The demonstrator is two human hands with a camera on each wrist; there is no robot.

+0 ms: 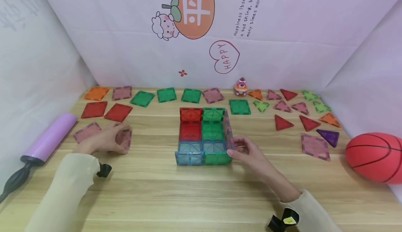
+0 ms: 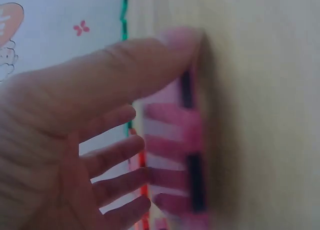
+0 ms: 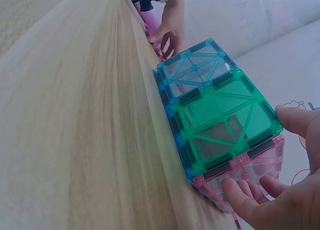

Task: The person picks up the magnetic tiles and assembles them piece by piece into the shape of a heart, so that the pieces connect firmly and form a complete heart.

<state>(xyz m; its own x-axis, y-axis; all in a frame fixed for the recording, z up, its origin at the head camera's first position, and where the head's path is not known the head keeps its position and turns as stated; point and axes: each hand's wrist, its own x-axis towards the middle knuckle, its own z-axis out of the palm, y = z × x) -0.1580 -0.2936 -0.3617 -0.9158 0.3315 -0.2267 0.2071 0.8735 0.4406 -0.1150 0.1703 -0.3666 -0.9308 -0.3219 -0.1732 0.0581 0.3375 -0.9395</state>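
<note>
In the head view my left hand (image 1: 106, 138) holds a translucent pink square magnetic tile (image 1: 127, 138) at the left of the table. The left wrist view shows the thumb on one edge of this tile, with fingers seen through it. At the middle stands an open-topped box of magnetic tiles (image 1: 190, 133), with red, green and blue squares inside. My right hand (image 1: 251, 157) holds its front right corner. The right wrist view shows the thumb at the edge of the green front tile (image 3: 225, 120) and fingers against the pink side wall (image 3: 265, 162).
Square tiles, including a green tile (image 1: 240, 106) and a red tile (image 1: 94, 109), line the back and left. Triangle tiles (image 1: 283, 122) lie at the right near a red ball (image 1: 375, 158). A purple pump (image 1: 51, 137) lies at far left; a small figurine (image 1: 240, 87) stands behind.
</note>
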